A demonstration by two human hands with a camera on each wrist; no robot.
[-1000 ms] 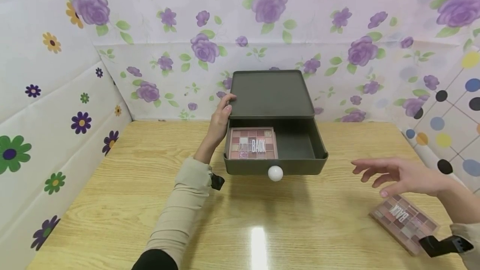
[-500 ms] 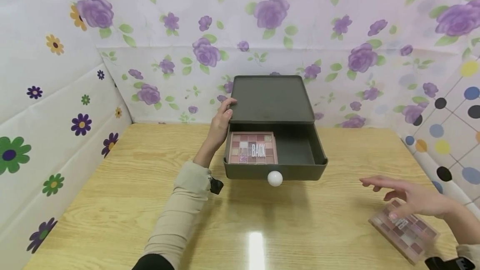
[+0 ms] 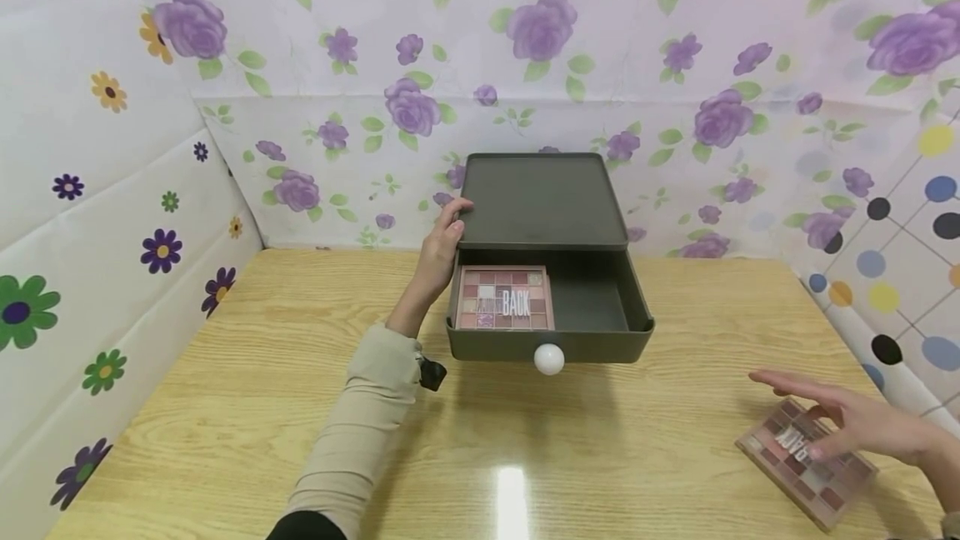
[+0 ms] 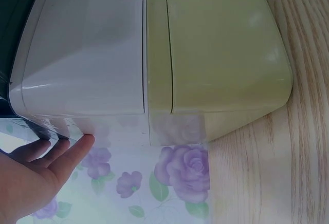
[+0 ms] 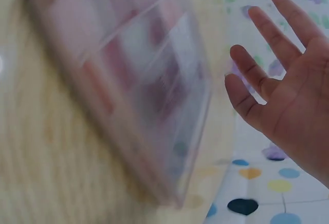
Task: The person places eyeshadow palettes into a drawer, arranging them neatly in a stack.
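A dark grey drawer box (image 3: 543,198) stands at the back of the wooden table (image 3: 262,373), its drawer (image 3: 551,342) pulled out, with a white knob (image 3: 549,358) on the front. A pink eyeshadow palette (image 3: 504,298) lies in the drawer's left half. My left hand (image 3: 441,248) rests against the box's top left corner, fingers straight; the left wrist view shows those fingers (image 4: 36,172) touching the box's side (image 4: 154,54). My right hand (image 3: 855,419) hovers open, fingers spread, just over a second palette (image 3: 806,482) lying near the table's right front. In the right wrist view that palette (image 5: 139,80) is blurred beside the open palm (image 5: 288,90).
Floral padded walls close in the table at the left, back and right. The drawer's right half (image 3: 588,298) holds nothing. Bare tabletop stretches in front of the drawer and to the left.
My right hand has dropped and moved right, from mid-air near the drawer down to just above the second palette. The left hand and the drawer have stayed put.
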